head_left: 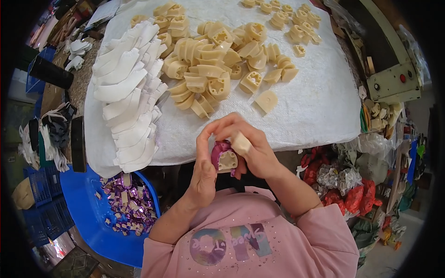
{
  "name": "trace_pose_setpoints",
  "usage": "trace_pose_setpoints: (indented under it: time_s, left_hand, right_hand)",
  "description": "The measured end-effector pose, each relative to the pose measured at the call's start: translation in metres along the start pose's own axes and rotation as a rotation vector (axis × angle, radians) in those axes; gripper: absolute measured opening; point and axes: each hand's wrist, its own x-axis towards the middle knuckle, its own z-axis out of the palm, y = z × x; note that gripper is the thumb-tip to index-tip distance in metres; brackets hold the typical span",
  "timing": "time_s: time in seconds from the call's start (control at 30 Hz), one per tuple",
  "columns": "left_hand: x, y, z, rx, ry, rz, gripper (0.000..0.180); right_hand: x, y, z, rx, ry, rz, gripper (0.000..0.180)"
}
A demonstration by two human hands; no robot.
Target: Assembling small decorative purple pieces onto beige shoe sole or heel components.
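Both hands meet just below the near edge of the white-covered table (pixel 320 106). My left hand (pixel 204 169) and my right hand (pixel 252 148) together grip a cream plastic shoe-heel piece (pixel 228 160) partly wrapped in shiny magenta-purple foil. The right thumb wears a cream finger cover. A heap of bare cream heel pieces (pixel 213 65) lies on the cloth just beyond the hands. To its left lies a stack of white curved cut sheets (pixel 130 92).
A blue tub (pixel 92 217) at lower left holds several purple foil-wrapped pieces (pixel 130 204). More cream pieces (pixel 287 18) lie at the far edge. A beige machine box with red buttons (pixel 394 78) stands at right. Red and clear bags (pixel 343 185) pile below it.
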Motion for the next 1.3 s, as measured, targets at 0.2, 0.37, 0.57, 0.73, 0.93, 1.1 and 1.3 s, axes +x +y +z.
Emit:
trace_pose_setpoints:
  time_s: [0.2, 0.37, 0.57, 0.73, 0.93, 1.1, 1.3]
  left_hand:
    - [-0.001, -0.001, 0.012, 0.438, 0.111, 0.220, 0.075]
    - [-0.002, -0.008, 0.007, 0.489, 0.221, 0.241, 0.060]
    - [0.007, -0.006, 0.003, 0.391, 0.361, 0.275, 0.038]
    - [0.004, -0.009, 0.006, 0.316, 0.343, 0.256, 0.034]
    - [0.006, 0.000, 0.002, -0.001, 0.155, 0.053, 0.051]
    - [0.007, -0.007, -0.015, -0.296, 0.144, 0.005, 0.072]
    - [0.008, 0.003, -0.018, -0.033, 0.044, -0.007, 0.077]
  right_hand:
    - [0.012, 0.023, -0.004, 0.098, -0.211, 0.004, 0.020]
    - [0.008, 0.046, 0.006, -0.090, -0.111, -0.350, 0.015]
    - [0.001, 0.056, 0.019, -0.111, -0.021, -0.445, 0.037]
    - [0.003, 0.048, 0.018, -0.170, -0.034, -0.550, 0.035]
    - [0.003, 0.051, 0.014, -0.235, 0.057, -0.479, 0.036]
    - [-0.002, 0.032, 0.011, -0.124, 0.001, -0.257, 0.039]
    - [0.003, 0.008, 0.000, -0.487, 0.167, -0.399, 0.035]
